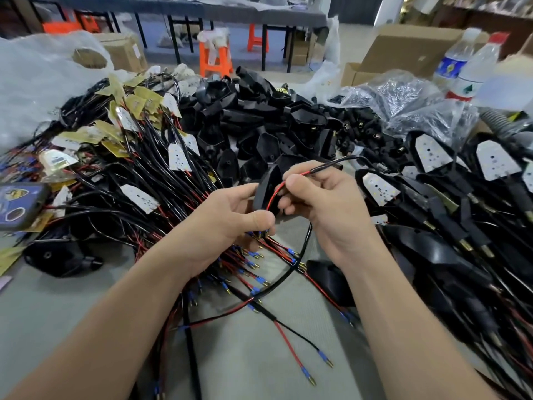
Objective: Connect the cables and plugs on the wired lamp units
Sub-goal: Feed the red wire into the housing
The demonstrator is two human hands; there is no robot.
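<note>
Left hand (229,217) — glossy shell (266,184), red wire (276,192)

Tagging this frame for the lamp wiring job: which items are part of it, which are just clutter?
Job: black housing in left hand; red-black cable pinched by right hand; wired LED boards; empty housings heap; assembled units.
Lying about: phone; water bottles; orange stool; cardboard box.

No legible text

The blue label on the white-capped bottle (450,67), the white-and-red label with a green mark on the red-capped bottle (465,89), the sticker on a cardboard box (135,53) and the phone case (21,204) print are too blurred to read.
</note>
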